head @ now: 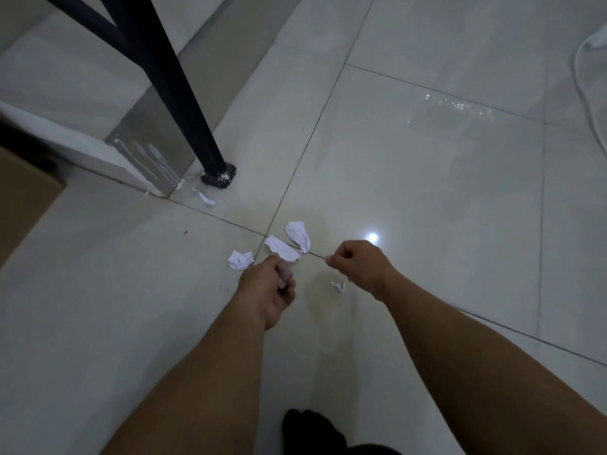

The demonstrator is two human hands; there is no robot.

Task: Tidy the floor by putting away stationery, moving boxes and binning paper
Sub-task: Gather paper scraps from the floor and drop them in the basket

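Both bare arms reach down over the pale tiled floor (427,192). The left hand (266,290) has its fingers curled round a paper wad (284,276), white and crumpled, which shows between the fingers and the thumb. The right hand (359,262) is drawn into a loose fist with thumb and forefinger pressed together; whether anything is pinched there, I cannot tell.

More torn white paper lies on the tiles just beyond the hands. A long scrap (281,252) lies with its long axis running from upper left to lower right, its near end touching the left fingertips. A second scrap (298,236) lies beside it on the same slant, narrowing toward the right hand. A crumpled scrap (240,260) sits just left of the left hand, and a small scrap (338,286) lies between the two wrists. A thin strip (205,196) lies farther off by the foot of a black table leg (184,93). A cardboard box (23,198) stands at the left edge
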